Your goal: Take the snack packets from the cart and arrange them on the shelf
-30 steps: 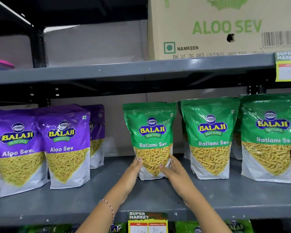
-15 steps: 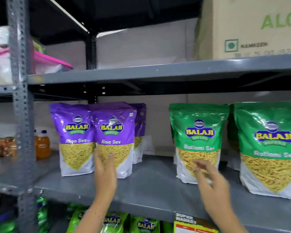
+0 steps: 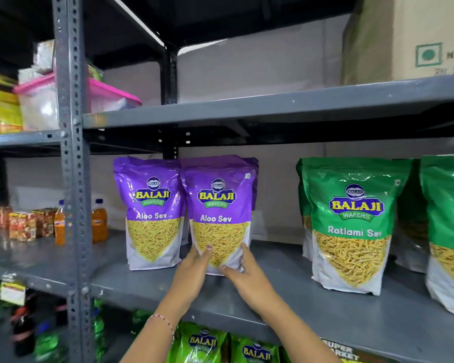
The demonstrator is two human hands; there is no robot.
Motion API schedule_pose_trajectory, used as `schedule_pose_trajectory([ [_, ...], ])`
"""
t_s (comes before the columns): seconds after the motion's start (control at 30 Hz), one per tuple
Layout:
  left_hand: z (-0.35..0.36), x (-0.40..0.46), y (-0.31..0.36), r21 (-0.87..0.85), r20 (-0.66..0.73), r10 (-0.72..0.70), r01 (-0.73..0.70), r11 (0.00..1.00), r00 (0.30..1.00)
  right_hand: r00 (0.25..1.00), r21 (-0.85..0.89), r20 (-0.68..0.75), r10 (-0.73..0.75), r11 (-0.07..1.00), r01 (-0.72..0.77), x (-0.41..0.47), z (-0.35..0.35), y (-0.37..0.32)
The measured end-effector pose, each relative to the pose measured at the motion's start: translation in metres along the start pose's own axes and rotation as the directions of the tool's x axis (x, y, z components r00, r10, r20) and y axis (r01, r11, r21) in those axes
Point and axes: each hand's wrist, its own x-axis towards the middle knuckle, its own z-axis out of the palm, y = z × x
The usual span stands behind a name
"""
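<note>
While Ratlami Sev packets (image 3: 351,231) are standing on the shelf (image 3: 273,292), the left hand (image 3: 193,268) and right hand (image 3: 249,279) are pressing straight fingers (image 3: 207,250) against an Aloo Sev packet (image 3: 218,205); cart unseen.

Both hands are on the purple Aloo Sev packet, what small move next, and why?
Probably nudge the Aloo Sev packet slightly right: left hand and right hand touch its base, it overlaps the neighbouring purple packet, and bare shelf lies to its right.
</note>
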Motion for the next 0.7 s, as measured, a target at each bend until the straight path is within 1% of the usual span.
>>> schedule_pose_trajectory([
  [0.13, 0.014, -0.002, 0.006, 0.171, 0.067, -0.028, 0.016, 0.985, 0.997, 0.997, 0.037, -0.078, -0.014, 0.999, 0.017, -0.004, -0.006, -0.003],
  [0.23, 0.018, -0.001, 0.006, 0.217, 0.075, -0.043, 0.026, 0.976, 0.996, 0.996, 0.023, -0.088, -0.024, 0.999, 0.026, -0.004, -0.008, -0.002],
  [0.43, 0.020, 0.002, 0.004, 0.309, 0.063, -0.060, 0.038, 0.950, 0.996, 0.998, 0.039, -0.056, 0.007, 0.999, -0.005, -0.007, -0.010, -0.008],
  [0.5, 0.019, 0.002, 0.002, 0.332, 0.066, -0.035, 0.011, 0.943, 0.997, 0.998, 0.018, -0.058, 0.012, 1.000, -0.011, -0.010, -0.009, -0.014],
  [0.6, 0.022, 0.000, -0.001, 0.355, 0.058, 0.011, -0.031, 0.934, 0.998, 0.997, -0.009, -0.056, 0.061, 0.998, -0.061, -0.014, -0.009, -0.017],
  [0.67, 0.023, -0.003, -0.003, 0.326, 0.038, 0.086, -0.094, 0.941, 0.996, 0.998, -0.048, -0.053, 0.031, 0.998, -0.034, -0.030, -0.019, -0.031],
  [0.7, 0.022, -0.003, -0.004, 0.310, 0.007, 0.135, -0.130, 0.942, 0.991, 0.998, -0.060, -0.063, 0.019, 0.998, -0.022, -0.037, -0.025, -0.038],
])
